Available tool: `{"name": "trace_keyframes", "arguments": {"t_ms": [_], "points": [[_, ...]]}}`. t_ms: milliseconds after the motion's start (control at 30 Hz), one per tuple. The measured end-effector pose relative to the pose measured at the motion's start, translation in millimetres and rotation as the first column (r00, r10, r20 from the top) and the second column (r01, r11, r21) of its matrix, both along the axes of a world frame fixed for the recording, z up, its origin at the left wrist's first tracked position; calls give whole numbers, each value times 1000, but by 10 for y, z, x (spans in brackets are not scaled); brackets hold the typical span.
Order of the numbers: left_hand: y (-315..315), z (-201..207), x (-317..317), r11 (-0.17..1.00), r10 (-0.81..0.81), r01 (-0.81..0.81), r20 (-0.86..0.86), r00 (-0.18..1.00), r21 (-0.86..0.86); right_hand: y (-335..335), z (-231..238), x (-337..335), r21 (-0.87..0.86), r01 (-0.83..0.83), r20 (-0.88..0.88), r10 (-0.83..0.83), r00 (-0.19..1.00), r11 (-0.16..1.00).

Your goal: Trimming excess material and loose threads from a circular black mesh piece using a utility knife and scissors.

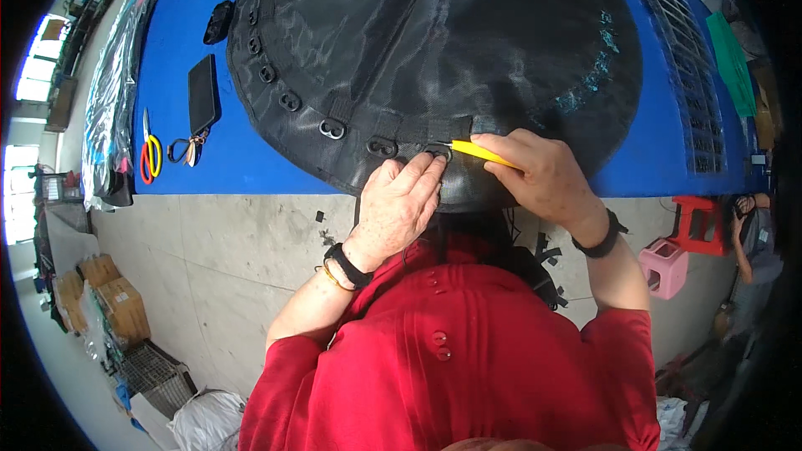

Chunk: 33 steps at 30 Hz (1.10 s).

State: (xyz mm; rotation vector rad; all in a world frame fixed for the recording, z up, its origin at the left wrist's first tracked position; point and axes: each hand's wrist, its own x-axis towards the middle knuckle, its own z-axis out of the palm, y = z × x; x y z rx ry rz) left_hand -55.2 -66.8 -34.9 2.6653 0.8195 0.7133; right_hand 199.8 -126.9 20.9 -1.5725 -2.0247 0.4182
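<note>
A large round black mesh cover [493, 58] lies on the blue table, with black two-hole plastic buckles [332, 129] on webbing tabs along its near and left edge. My left hand [399, 200] has its fingers pressed together on one black buckle [437, 150] at the near edge, partly covering it. In my right hand [543, 174] is a yellow-handled tool [480, 153], whose thin metal tip reaches that same buckle. The tip is too small to tell its exact shape.
On the blue table [276, 171], left of the cover, lie scissors [150, 157] and a dark flat case [203, 93]. Clear plastic packages [113, 92] line the left edge; a black grid [689, 75] lies right. Red [700, 224] and pink [664, 269] stools and another person [758, 234] are at right.
</note>
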Motion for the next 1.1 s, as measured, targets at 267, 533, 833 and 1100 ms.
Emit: {"name": "trace_keyframes", "arguments": {"t_ms": [267, 533, 833, 1100], "points": [[17, -10, -7, 999, -16, 18, 51, 999, -37, 83, 32, -8, -79, -24, 58, 28, 998, 997], [18, -3, -11, 999, -12, 14, 54, 998, -39, 77, 45, 6, 2, -64, 85, 64, 994, 998], [33, -22, -8, 999, -28, 29, 69, 997, -15, 37, 87, -13, 68, -86, 151, 75, 986, 994], [18, -32, -12, 1000, -16, 16, 68, 998, 2, 55, 73, -53, 85, -77, 121, 67, 990, 993]]}}
